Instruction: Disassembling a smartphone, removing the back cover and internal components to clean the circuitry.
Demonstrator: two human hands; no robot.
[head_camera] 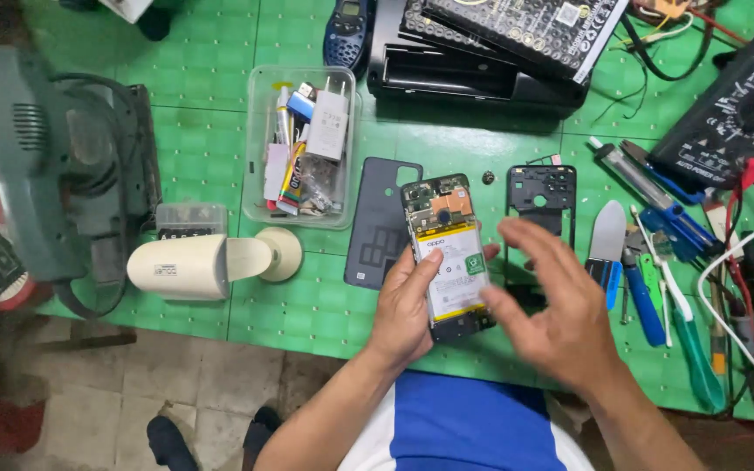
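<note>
I see the green bench (211, 70), a grey fan (37, 166) at its left edge and a clear parts tray (259, 131) mid-bench. My left hand (407, 305) grasps the opened phone (447, 249) above the near edge. My right hand (551, 305) hovers beside it, fingers loose, grasping nothing.

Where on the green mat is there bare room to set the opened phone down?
Bare mat lies between the fan and the plastic tray, and in front of the white camera beside the left hand. Right of the frame, tools crowd it.
</note>
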